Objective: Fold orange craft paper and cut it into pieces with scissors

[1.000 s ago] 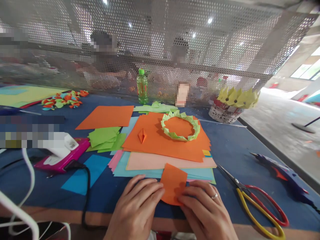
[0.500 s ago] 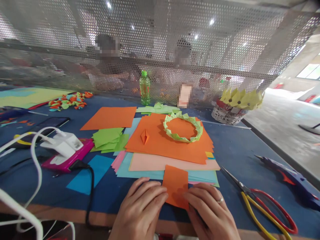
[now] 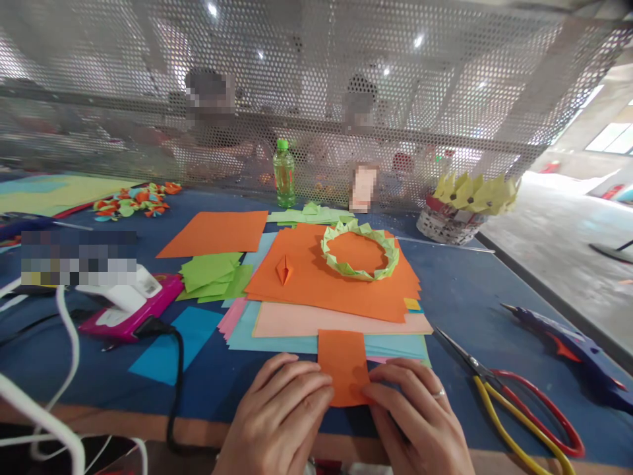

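A small rectangular piece of orange paper (image 3: 343, 369) is held at the table's near edge, its top overlapping the paper stack. My left hand (image 3: 281, 412) pinches its left side with fingers bent. On the right side, my right hand (image 3: 420, 409), with a ring on one finger, grips it between thumb and fingertips; the thumbs are mostly hidden. Beyond it lies a pile of orange sheets (image 3: 331, 290) on pink and light-blue paper (image 3: 297, 343). A pale green folded-paper ring (image 3: 390, 264) and a small folded orange piece (image 3: 284, 270) rest on those sheets.
Scissors (image 3: 477, 369) and a glue gun (image 3: 568, 349) lie at right. A magenta power strip (image 3: 168, 290) with cables, blue paper (image 3: 182, 340) and green squares (image 3: 210, 274) are left. A bottle (image 3: 284, 175) and a paper basket (image 3: 450, 224) stand before a perforated screen (image 3: 316, 79).
The orange paper has turned slightly between my hands and now sits straighter, its lower edge nearly level. Both hands keep hold of it in almost the same place.
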Demonstrator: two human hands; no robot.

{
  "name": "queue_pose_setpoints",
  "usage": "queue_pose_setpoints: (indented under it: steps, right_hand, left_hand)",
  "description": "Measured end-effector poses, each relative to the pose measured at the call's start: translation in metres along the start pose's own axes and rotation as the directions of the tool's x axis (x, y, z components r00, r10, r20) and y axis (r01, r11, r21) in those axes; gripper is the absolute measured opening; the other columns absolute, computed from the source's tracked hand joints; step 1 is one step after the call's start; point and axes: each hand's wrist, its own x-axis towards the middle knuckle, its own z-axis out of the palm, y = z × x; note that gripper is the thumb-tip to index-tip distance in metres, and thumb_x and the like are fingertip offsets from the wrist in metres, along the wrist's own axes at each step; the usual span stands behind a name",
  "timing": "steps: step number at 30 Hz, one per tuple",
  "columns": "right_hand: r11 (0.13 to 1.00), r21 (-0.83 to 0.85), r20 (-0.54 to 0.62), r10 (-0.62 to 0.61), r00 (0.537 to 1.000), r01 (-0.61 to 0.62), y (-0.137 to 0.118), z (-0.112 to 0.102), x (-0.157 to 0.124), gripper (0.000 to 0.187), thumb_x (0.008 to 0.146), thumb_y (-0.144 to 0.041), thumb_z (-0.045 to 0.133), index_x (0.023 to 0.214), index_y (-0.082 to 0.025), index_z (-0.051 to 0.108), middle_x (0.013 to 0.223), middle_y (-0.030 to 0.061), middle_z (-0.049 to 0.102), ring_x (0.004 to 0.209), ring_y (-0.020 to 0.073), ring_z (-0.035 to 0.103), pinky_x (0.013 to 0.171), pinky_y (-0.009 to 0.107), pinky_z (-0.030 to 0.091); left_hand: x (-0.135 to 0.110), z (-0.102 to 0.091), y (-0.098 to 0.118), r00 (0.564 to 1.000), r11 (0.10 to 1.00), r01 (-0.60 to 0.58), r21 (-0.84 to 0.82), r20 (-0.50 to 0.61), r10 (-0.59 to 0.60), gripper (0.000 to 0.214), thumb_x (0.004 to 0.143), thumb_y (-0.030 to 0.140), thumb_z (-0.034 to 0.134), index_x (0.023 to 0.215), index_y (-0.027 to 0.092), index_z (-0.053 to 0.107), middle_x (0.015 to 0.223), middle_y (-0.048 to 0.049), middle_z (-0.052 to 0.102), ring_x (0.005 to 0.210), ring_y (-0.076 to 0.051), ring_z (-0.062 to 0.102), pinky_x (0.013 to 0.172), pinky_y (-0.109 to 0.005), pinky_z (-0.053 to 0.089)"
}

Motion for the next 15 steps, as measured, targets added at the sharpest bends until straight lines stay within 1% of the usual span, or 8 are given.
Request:
queue_pose_setpoints:
  steps: [4,8,15]
  right_hand:
    - [1.0,-0.008,-0.011,-0.016,1.0,0.016,0.0016,0.0013,-0.0009,0.02,0.09,-0.01,0.062,0.103,-0.022,0.069,0.102,0.006,0.073,0.101,0.0226,0.064,0.084,0.035,0.054]
    - [0.998,-0.021,-0.024,-0.065,0.998,0.064,0.0059,0.0035,-0.0015,0.021,0.089,-0.009,0.063,0.104,-0.023,0.069,0.1,0.0054,0.074,0.099,0.0219,0.065,0.084,0.033,0.055]
    - [0.992,-0.061,-0.015,-0.109,0.994,0.108,0.01,0.0054,-0.0039,0.021,0.09,-0.013,0.063,0.107,-0.023,0.07,0.1,0.005,0.075,0.097,0.0224,0.069,0.082,0.034,0.057]
  left_hand:
    - [0.0001,-0.0002,0.0006,1.0,1.0,-0.004,-0.009,0.01,0.004,0.029,0.089,-0.001,0.054,0.106,0.014,0.073,0.1,-0.0034,0.077,0.097,-0.017,0.066,0.101,-0.032,0.04]
    - [-0.0003,0.002,0.0016,1.0,1.0,0.014,-0.006,0.026,-0.014,0.029,0.089,-0.001,0.054,0.106,0.015,0.071,0.1,-0.0045,0.076,0.096,-0.019,0.066,0.097,-0.034,0.043]
    - [-0.0038,0.0046,-0.0002,1.0,0.999,0.008,-0.039,0.008,-0.008,0.027,0.09,0.0,0.052,0.108,0.012,0.069,0.097,-0.0068,0.075,0.093,-0.02,0.065,0.091,-0.035,0.047]
